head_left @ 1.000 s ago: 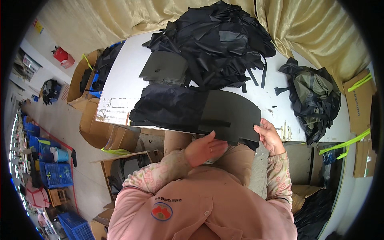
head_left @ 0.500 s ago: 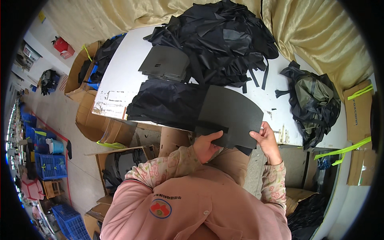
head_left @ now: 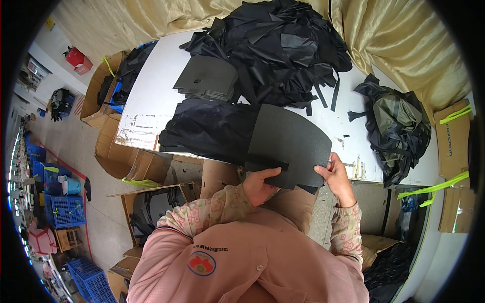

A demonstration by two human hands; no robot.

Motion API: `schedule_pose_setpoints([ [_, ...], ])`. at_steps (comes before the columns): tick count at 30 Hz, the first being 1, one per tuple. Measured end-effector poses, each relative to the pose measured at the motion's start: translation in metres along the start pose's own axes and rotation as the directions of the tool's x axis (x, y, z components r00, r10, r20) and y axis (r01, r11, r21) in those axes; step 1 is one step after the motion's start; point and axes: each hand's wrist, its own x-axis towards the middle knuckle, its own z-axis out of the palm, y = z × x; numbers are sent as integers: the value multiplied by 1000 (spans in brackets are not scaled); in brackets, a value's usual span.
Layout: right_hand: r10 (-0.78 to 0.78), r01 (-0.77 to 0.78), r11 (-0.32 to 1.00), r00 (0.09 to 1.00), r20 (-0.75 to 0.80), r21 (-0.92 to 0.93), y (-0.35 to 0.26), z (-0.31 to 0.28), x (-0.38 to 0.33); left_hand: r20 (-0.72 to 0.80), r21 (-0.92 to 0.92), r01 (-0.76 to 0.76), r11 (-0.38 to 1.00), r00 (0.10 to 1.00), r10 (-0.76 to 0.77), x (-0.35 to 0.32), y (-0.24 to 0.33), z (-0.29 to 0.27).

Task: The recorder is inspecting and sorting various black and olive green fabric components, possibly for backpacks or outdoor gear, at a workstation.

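Both my hands hold a dark grey foam panel with one curved edge, tilted over the table's front edge. My left hand grips its lower left part, thumb on top beside a short black strip; the other fingers are mostly hidden underneath. My right hand pinches the right edge, thumb on the face. A bit of black material shows below the panel's lower edge. Black fabric lies flat on the table just left of the panel, partly covered by it. Behind that fabric sits a stack of similar grey panels.
A big heap of black fabric pieces with straps fills the back of the white table. On the right lies a black and olive bundle. Cardboard boxes stand at the left, and another box holds dark panels beside my left arm.
Hardly anything differs. The panel's upper edge has risen slightly, and my hands keep the same grip on it.
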Motion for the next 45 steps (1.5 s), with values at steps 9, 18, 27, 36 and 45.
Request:
schedule_pose_setpoints([
  [9, 50, -46, 996, 998, 47, -80, 0, -2, 2, 6, -56, 47, 997, 999, -46, 3, -1, -11],
  [18, 50, -49, 997, 998, 22, -64, -5, -2, 2, -136, 110, 4, 994, 991, 12, -3, 2, -3],
  [27, 118, -117, 990, 993, 18, -79, 10, -20, 14, -32, 985, 144, 97, 697, -717, -23, 31, 8],
  [36, -170, 100, 845, 982, -86, -526, 8, -48, 101, 545, 309, -421, -853, 813, -204, 17, 36, -15],
  [45, -613, 341, 276, 782, 108, -899, 13, -6, 221, 552, 379, -452, -807, 811, -196, 11, 33, -14],
])
